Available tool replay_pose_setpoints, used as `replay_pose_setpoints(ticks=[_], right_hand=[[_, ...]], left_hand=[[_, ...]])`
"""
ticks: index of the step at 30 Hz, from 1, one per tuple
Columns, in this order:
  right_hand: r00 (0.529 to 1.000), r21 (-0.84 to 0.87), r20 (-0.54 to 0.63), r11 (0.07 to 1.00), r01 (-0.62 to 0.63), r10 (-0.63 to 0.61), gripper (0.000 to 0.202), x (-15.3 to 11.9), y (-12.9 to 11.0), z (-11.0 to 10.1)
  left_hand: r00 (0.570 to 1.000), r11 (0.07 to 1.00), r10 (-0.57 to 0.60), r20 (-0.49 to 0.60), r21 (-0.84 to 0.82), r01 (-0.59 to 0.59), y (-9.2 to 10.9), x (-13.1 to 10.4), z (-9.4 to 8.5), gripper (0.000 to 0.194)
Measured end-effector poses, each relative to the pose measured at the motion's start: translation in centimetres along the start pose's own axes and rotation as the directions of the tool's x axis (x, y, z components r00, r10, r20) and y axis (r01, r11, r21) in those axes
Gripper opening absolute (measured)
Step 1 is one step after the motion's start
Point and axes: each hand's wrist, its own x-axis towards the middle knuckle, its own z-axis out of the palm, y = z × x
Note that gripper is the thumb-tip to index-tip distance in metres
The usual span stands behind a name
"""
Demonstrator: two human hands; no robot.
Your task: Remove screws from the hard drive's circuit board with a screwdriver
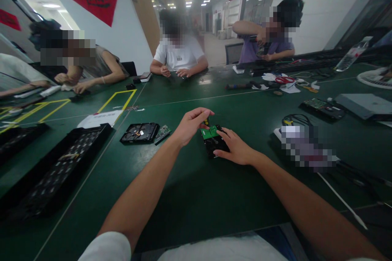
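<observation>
A hard drive [210,144] with a green circuit board [209,132] facing up lies on the table in front of me. My right hand [238,147] steadies it from the right, thumb at the near side and fingers over the board's edge. Above the board's far side, my left hand [193,125] pinches a small screwdriver [207,122] with a yellow and black handle; its tip is hidden. To the left lies another hard drive [139,133], and beside it a loose circuit board [163,131].
A long black tray [61,163] stands at the left. On the right are a third hard drive [323,109], a grey metal box [364,105], cables and a partly blurred device [306,147]. A tilted bottle [353,54] is farther back. Several people sit across the green table [183,212].
</observation>
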Motion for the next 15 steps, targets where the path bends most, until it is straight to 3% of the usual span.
replay_pose_setpoints(ticks=[8, 15], right_hand=[[1.0, -0.01, 0.016, 1.0, -0.002, 0.003, 0.099, 0.05, -0.09, -0.13], [1.0, -0.008, 0.008, 1.0, -0.001, 0.001, 0.096, -0.12, -0.35, -0.31]], left_hand=[[1.0, 1.0, -0.005, -0.002, -0.001, 0.005, 0.0, 0.06, -0.15, 0.031], [0.999, 0.989, -0.053, 0.002, -0.141, 0.053, 0.37, -0.13, 0.1, 0.025]])
